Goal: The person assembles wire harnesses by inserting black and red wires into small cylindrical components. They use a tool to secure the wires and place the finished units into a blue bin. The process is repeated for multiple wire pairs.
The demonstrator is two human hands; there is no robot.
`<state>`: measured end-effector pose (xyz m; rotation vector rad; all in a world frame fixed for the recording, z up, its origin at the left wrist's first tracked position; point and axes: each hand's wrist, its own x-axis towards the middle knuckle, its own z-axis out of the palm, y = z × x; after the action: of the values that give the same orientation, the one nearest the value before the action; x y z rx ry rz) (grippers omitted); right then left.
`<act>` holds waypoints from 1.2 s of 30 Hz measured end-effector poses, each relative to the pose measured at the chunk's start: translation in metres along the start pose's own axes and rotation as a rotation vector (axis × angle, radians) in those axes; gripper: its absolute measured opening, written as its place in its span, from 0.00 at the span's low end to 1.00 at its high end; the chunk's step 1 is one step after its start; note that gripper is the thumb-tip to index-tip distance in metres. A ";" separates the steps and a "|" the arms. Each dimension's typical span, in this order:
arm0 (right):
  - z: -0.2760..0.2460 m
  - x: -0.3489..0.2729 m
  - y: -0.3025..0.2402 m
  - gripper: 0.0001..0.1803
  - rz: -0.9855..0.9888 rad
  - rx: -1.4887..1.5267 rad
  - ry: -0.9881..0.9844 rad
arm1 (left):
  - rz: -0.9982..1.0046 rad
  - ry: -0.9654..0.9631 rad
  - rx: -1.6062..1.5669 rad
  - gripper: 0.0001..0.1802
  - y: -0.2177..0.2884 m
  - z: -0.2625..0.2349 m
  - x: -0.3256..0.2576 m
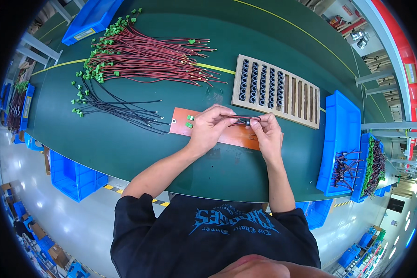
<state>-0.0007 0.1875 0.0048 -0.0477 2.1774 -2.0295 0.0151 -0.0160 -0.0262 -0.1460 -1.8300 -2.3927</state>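
Note:
My left hand (pixel 210 127) pinches a red and a black wire (pixel 238 117) between thumb and fingers. At the other end my right hand (pixel 268 133) is closed on the same wires, beside a small black ring (pixel 248 123). Whether the wires pass through the ring is too small to tell. Both hands are over an orange board (pixel 234 138) lying on the green table. Two green connectors (pixel 190 121) sit at the board's left end, next to my left hand. Parts of the wires are hidden by my fingers.
A slotted wooden tray (pixel 301 99) with rows of black rings stands beyond my hands. Red wires (pixel 148 58) with green connectors lie far left, black wires (pixel 125 109) nearer. A blue bin (pixel 340 111) at right holds wire assemblies. Another blue bin (pixel 88 21) stands at the far left.

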 end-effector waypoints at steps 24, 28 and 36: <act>-0.002 0.000 0.027 0.13 -0.188 0.012 0.035 | 0.217 -0.221 0.367 0.04 0.007 0.003 0.004; -0.004 -0.002 0.034 0.12 -0.255 0.016 -0.018 | 0.160 -0.259 0.336 0.04 0.015 0.006 0.009; -0.012 -0.011 -0.006 0.13 -0.130 -0.003 -0.073 | -0.122 -0.289 0.062 0.07 0.000 -0.003 0.011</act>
<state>0.0082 0.2000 0.0129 -0.2664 2.1854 -2.0573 0.0041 -0.0198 -0.0252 -0.4057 -2.0894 -2.5024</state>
